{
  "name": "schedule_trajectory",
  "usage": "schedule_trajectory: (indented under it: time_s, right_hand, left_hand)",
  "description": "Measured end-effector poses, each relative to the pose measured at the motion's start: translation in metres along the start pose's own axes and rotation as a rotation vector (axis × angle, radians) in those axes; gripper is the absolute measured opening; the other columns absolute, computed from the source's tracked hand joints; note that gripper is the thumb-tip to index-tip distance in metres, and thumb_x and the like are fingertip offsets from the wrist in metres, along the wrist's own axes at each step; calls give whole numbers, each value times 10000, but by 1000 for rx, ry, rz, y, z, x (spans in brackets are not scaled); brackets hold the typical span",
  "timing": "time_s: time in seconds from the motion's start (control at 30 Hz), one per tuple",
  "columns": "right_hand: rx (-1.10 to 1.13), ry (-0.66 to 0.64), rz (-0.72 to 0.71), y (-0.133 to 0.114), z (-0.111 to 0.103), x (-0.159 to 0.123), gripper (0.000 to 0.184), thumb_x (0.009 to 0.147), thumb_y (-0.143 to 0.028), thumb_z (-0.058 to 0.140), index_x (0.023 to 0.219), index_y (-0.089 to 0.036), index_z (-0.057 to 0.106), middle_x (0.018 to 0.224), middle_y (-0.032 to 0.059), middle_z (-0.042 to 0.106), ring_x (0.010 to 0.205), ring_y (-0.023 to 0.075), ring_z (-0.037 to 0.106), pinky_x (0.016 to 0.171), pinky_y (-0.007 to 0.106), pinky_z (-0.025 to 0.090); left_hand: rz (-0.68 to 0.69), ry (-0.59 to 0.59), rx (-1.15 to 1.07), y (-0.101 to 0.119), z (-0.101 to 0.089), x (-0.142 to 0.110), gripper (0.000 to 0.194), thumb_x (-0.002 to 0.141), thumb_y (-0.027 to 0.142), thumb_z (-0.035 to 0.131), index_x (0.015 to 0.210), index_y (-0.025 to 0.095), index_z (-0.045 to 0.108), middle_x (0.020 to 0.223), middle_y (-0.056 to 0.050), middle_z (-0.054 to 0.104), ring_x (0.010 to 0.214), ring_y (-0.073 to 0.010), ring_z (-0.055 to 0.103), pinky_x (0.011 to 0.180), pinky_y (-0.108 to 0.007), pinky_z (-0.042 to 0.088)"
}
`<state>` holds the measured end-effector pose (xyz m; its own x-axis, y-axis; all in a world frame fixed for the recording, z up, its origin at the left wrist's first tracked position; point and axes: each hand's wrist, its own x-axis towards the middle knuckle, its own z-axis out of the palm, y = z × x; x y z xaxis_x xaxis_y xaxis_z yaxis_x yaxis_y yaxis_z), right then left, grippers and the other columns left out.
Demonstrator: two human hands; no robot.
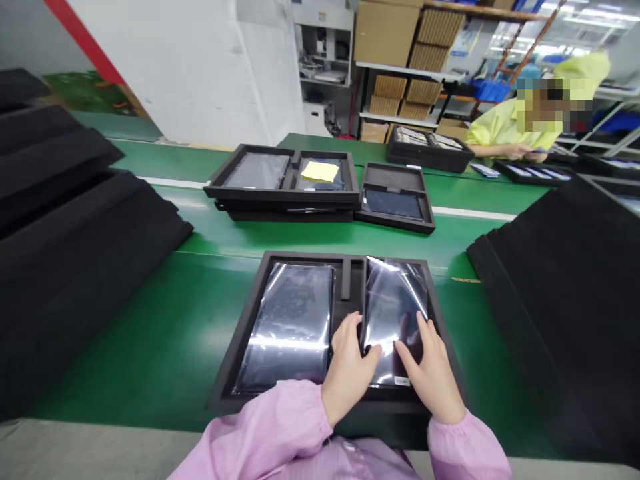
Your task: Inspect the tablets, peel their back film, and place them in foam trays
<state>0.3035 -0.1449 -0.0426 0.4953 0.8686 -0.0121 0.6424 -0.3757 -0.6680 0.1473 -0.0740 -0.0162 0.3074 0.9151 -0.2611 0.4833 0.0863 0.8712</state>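
A black foam tray (245, 333) with two pockets lies on the green belt in front of me. Each pocket holds a dark flat panel in a clear shiny bag: one on the left (293, 323), one on the right (395, 313). My left hand (350, 370) rests at the left edge of the right panel, fingers curled over the divider and thumb on the bag. My right hand (430, 373) lies flat on the right panel's lower part with its fingers spread. Pink sleeves cover both wrists.
Stacks of black foam trays stand at the left (75, 220) and right (565, 300). Further along the belt lie more trays (283, 193), one with a yellow sheet (320, 171). A person in yellow (505, 127) works at the far right. Shelves with cardboard boxes stand behind.
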Motion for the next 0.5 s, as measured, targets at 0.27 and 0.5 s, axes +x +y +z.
schedule_trajectory:
  time_s: [0.27, 0.5]
  right_hand:
    - [422, 82, 235, -4, -2, 15, 1203, 629, -759, 627, 1523, -62, 225, 1512, 254, 392, 1355, 381, 452, 1121, 500, 378]
    - [730, -220, 100, -51, -2, 20, 655, 634, -659, 756, 1037, -153, 656, 999, 148, 757, 1017, 331, 703, 935, 428, 557]
  left_hand:
    - [-29, -161, -690, 23, -17, -4, 690, 781, 99, 543, 1435, 152, 330, 1031, -76, 751, 823, -170, 702, 806, -330, 550]
    - [158, -28, -602, -22, -75, -24, 520, 749, 328, 636, 1237, 151, 625, 1263, -118, 681, 1227, -280, 602, 1067, -415, 484]
